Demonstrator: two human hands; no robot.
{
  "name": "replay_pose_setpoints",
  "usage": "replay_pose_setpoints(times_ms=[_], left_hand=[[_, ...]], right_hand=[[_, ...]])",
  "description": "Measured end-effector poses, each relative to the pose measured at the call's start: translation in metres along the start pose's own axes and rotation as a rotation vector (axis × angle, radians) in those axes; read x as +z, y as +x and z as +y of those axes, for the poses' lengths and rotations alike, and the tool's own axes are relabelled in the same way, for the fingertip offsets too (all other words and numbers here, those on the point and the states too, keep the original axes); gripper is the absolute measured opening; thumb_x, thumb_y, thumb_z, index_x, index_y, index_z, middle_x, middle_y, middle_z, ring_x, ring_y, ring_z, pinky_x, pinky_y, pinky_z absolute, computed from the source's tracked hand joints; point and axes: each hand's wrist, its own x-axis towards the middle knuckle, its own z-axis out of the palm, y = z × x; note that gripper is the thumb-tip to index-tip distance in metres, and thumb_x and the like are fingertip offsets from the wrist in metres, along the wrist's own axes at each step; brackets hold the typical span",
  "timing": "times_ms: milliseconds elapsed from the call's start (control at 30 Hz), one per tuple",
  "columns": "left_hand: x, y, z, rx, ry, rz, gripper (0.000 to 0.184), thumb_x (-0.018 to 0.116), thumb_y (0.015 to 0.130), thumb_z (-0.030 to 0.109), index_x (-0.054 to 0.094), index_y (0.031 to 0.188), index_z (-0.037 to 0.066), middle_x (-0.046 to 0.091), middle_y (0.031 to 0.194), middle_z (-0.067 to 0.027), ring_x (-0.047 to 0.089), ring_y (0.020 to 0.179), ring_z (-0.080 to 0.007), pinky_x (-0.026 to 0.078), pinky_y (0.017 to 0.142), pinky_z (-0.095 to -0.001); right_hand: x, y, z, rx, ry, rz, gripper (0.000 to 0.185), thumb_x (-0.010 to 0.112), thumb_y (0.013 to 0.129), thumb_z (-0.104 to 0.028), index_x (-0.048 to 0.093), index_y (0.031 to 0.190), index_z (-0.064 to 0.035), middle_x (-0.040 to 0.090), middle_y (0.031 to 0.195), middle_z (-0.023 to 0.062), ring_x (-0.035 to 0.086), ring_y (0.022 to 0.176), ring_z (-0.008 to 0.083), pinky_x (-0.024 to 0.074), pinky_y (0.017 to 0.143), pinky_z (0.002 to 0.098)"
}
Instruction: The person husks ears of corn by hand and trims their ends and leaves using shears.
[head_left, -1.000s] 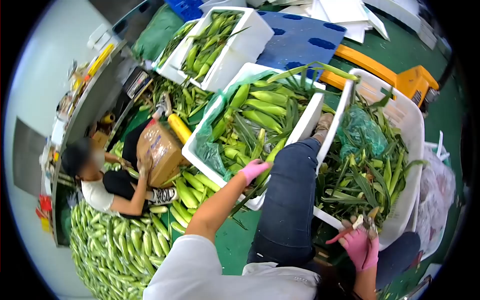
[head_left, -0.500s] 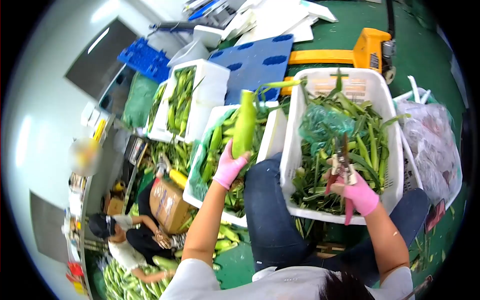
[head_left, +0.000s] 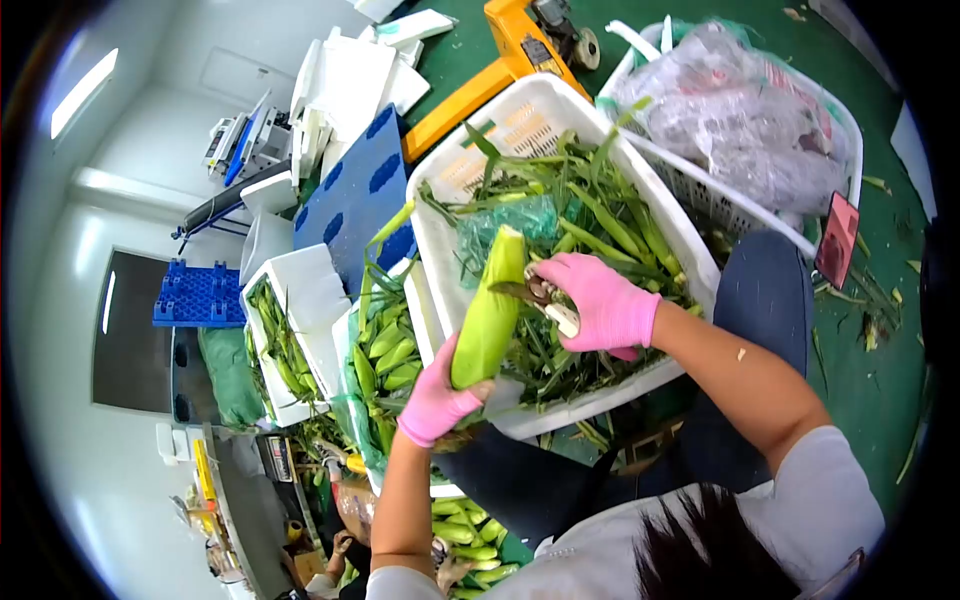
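My left hand [head_left: 437,403], in a pink glove, is closed round the lower end of a green ear of corn [head_left: 486,325] that tilts upward. In my right hand [head_left: 608,305], gloved in pink too, are pruning shears [head_left: 553,312]. Their blades lie against the ear's upper part, and I cannot tell how far they are open. Both hands are over a white plastic basket [head_left: 455,145] of cut husks and leaves [head_left: 630,215], with a green plastic bag [head_left: 510,222] among them.
Left of the basket, a white box holds husked-on corn [head_left: 385,345]; another foam box [head_left: 310,300] stands behind. A basket of clear plastic bags [head_left: 740,105], a phone [head_left: 838,240], a yellow pallet jack [head_left: 465,100] and a blue pallet [head_left: 345,185] surround it. A co-worker's hand [head_left: 343,543] shows lower left.
My view has swung to the right. The right hand has brought the shears up from over the basket to the ear. My left hand still holds the ear.
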Motion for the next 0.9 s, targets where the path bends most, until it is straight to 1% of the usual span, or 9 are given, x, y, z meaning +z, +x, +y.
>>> replay_pose_setpoints(times_ms=[167, 200, 367, 433, 567, 633, 700, 800, 900], left_hand=[[-0.024, 0.02, 0.01, -0.066, 0.032, -0.165, 0.097, 0.085, 0.081, 0.041, 0.037, 0.151, -0.004, 0.058, 0.136, -0.0088, 0.053, 0.124, -0.0179, 0.042, 0.108, -0.0326], [-0.027, 0.025, 0.0, -0.059, 0.028, -0.162, 0.097, 0.085, 0.081, 0.042, 0.038, 0.151, -0.005, 0.058, 0.136, -0.0089, 0.053, 0.124, -0.0178, 0.042, 0.108, -0.0326], [-0.021, 0.024, -0.01, -0.062, 0.046, -0.044, 0.088, 0.085, 0.083, 0.035, 0.042, 0.147, -0.006, 0.059, 0.135, -0.0103, 0.055, 0.124, -0.0183, 0.043, 0.107, -0.0329], [-0.006, 0.021, 0.004, 0.028, 0.492, 0.16, 0.075, 0.085, 0.08, 0.027, 0.051, 0.14, -0.003, 0.064, 0.127, -0.0139, 0.062, 0.113, -0.0223, 0.05, 0.096, -0.0347], [0.033, 0.025, 0.019, 0.323, 0.953, 0.294, 0.067, 0.084, 0.078, 0.02, 0.055, 0.134, -0.002, 0.067, 0.121, -0.0129, 0.066, 0.106, -0.0242, 0.051, 0.095, -0.0356], [0.035, 0.034, 0.004, 0.201, 0.287, 0.227, 0.069, 0.083, 0.077, 0.025, 0.055, 0.134, -0.002, 0.065, 0.123, -0.0096, 0.063, 0.11, -0.0238, 0.05, 0.098, -0.0375], [0.029, 0.04, -0.001, 0.255, -0.061, 0.136, 0.074, 0.082, 0.081, 0.037, 0.052, 0.138, 0.0, 0.061, 0.127, -0.0071, 0.06, 0.116, -0.0237, 0.048, 0.101, -0.0385], [0.018, 0.057, -0.033, 0.383, -0.437, 0.137, 0.082, 0.061, 0.093, 0.064, 0.044, 0.146, 0.004, 0.058, 0.134, -0.0109, 0.055, 0.126, -0.0253, 0.043, 0.11, -0.0421], [0.035, 0.069, -0.011, 0.423, -0.684, 0.244, 0.081, 0.049, 0.096, 0.069, 0.034, 0.157, 0.017, 0.05, 0.148, -0.0089, 0.048, 0.137, -0.0357, 0.04, 0.111, -0.0573]], right_hand=[[0.024, -0.004, -0.014, 0.411, 0.283, -0.085, 0.05, 0.068, 0.078, -0.015, 0.055, 0.124, 0.0019, 0.067, 0.086, 0.0182, 0.068, 0.078, 0.0343, 0.0559, 0.076, 0.0415], [0.048, -0.006, 0.004, 0.283, 0.17, 0.031, 0.036, 0.065, 0.082, -0.012, 0.058, 0.115, 0.0005, 0.064, 0.072, 0.0112, 0.065, 0.063, 0.0266, 0.0553, 0.066, 0.0378], [0.047, -0.003, 0.0, 0.523, 0.74, 0.054, 0.039, 0.069, 0.085, -0.019, 0.058, 0.117, 0.0002, 0.066, 0.085, 0.0116, 0.07, 0.083, 0.0275, 0.0557, 0.079, 0.0394], [0.038, 0.003, -0.005, 0.533, 0.841, 0.198, 0.042, 0.073, 0.085, -0.02, 0.058, 0.118, -0.0002, 0.067, 0.094, 0.0094, 0.068, 0.081, 0.0216, 0.0555, 0.079, 0.0372], [0.0, 0.0, -0.015, 0.42, 1.163, 0.113, 0.052, 0.072, 0.088, -0.019, 0.048, 0.131, -0.0046, 0.064, 0.092, 0.0088, 0.056, 0.038, 0.0177, 0.0451, 0.029, 0.0322], [0.009, 0.008, 0.007, 0.176, 0.988, 0.228, 0.056, 0.07, 0.085, -0.015, 0.047, 0.134, -0.0039, 0.063, 0.09, 0.0085, 0.059, 0.046, 0.0163, 0.049, 0.037, 0.0306], [-0.041, -0.003, -0.027, 0.331, 0.813, 0.16, 0.056, 0.07, 0.081, -0.014, 0.052, 0.133, -0.0017, 0.067, 0.095, 0.0128, 0.069, 0.082, 0.0277, 0.0565, 0.074, 0.0362], [-0.027, 0.015, 0.007, 0.305, 0.325, 0.377, 0.054, 0.07, 0.078, -0.015, 0.054, 0.127, -0.0016, 0.07, 0.101, 0.0234, 0.07, 0.087, 0.0344, 0.0562, 0.082, 0.0441], [-0.039, 0.014, 0.011, 0.54, -0.142, 0.415, 0.044, 0.069, 0.08, -0.028, 0.056, 0.114, -0.0048, 0.071, 0.093, 0.0237, 0.071, 0.091, 0.0398, 0.0563, 0.083, 0.048]])
